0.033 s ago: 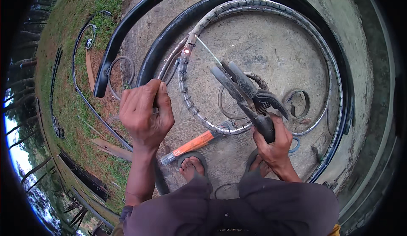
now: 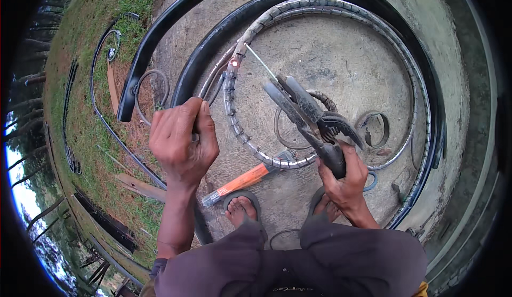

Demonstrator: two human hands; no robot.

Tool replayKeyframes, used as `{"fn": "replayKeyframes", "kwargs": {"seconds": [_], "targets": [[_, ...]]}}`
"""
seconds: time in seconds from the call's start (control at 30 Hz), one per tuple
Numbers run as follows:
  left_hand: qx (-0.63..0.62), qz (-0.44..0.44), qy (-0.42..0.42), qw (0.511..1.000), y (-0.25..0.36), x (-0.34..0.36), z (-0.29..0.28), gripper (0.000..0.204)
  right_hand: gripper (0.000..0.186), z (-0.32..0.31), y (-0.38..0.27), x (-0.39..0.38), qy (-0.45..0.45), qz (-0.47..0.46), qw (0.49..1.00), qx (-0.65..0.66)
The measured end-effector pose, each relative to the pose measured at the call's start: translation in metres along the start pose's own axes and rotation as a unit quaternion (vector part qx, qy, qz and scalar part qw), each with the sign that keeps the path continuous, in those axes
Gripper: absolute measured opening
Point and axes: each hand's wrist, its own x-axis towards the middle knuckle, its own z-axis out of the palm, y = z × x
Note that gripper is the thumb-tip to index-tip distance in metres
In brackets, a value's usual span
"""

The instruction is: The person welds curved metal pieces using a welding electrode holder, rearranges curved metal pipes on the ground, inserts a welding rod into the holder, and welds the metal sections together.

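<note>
My right hand (image 2: 344, 182) grips a black electrode holder (image 2: 301, 113) with a slim pale electrode (image 2: 260, 59) clamped in it. The electrode's tip rests at a curved silver metal ring (image 2: 230, 94) with many short ties or welds along it, just above a small glowing spot (image 2: 234, 63). My left hand (image 2: 184, 139) is closed, its thumb and forefinger at the lower end of thin metal rods (image 2: 216, 73) that run up beside the ring; exactly which piece it holds is partly hidden by the fingers.
Black curved tubes (image 2: 160, 25) surround the ring on concrete (image 2: 330, 57). A loose coiled strip (image 2: 376, 131), a blue loop (image 2: 372, 181) and an orange package (image 2: 240, 182) lie near my sandaled feet (image 2: 240, 211). Grass (image 2: 85, 99) with boards (image 2: 112, 83) borders the left; a concrete edge curves along the right.
</note>
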Motion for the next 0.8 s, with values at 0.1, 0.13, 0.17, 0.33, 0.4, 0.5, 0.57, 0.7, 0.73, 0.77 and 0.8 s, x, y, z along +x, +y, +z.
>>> {"fn": "replayKeyframes", "kwargs": {"seconds": [0.1, 0.13, 0.17, 0.33, 0.4, 0.5, 0.57, 0.7, 0.73, 0.77, 0.8], "targets": [[-0.013, 0.001, 0.007, 1.000, 0.001, 0.003, 0.006, 0.012, 0.047, 0.002, 0.002, -0.001, -0.006, 0.004, 1.000, -0.002], [-0.015, 0.000, 0.009, 1.000, 0.002, 0.004, 0.007, 0.012, 0.046, 0.003, 0.002, -0.001, -0.009, 0.005, 1.000, -0.006], [-0.014, 0.001, 0.009, 1.000, 0.002, 0.005, 0.008, 0.012, 0.046, 0.004, 0.002, -0.001, -0.009, 0.005, 1.000, -0.006], [-0.016, 0.003, -0.006, 1.000, 0.002, 0.004, 0.013, 0.013, 0.045, 0.007, 0.004, -0.002, -0.017, 0.006, 1.000, -0.011], [-0.016, 0.005, -0.004, 1.000, 0.002, 0.006, 0.013, 0.012, 0.045, 0.007, 0.003, 0.000, -0.017, 0.003, 1.000, -0.010], [-0.017, 0.008, 0.000, 1.000, 0.001, 0.008, 0.013, 0.012, 0.045, 0.007, 0.001, 0.003, -0.017, 0.001, 1.000, -0.011], [-0.020, 0.013, 0.005, 1.000, 0.002, 0.008, 0.013, 0.012, 0.045, 0.006, 0.001, 0.004, -0.014, 0.001, 1.000, -0.016], [-0.010, 0.008, -0.016, 1.000, 0.001, 0.005, 0.011, 0.015, 0.047, 0.007, 0.001, 0.002, -0.024, 0.004, 1.000, -0.020], [-0.014, 0.009, -0.018, 1.000, 0.002, 0.005, 0.010, 0.016, 0.047, 0.006, 0.002, 0.001, -0.032, 0.009, 0.999, -0.021], [-0.003, -0.036, -0.053, 0.998, 0.007, 0.005, 0.007, 0.007, 0.048, 0.006, 0.003, 0.002, -0.032, 0.010, 0.999, -0.022], [-0.001, -0.032, -0.048, 0.998, 0.006, 0.004, 0.006, 0.007, 0.048, 0.005, 0.002, 0.001, -0.028, 0.006, 0.999, -0.022]]}}
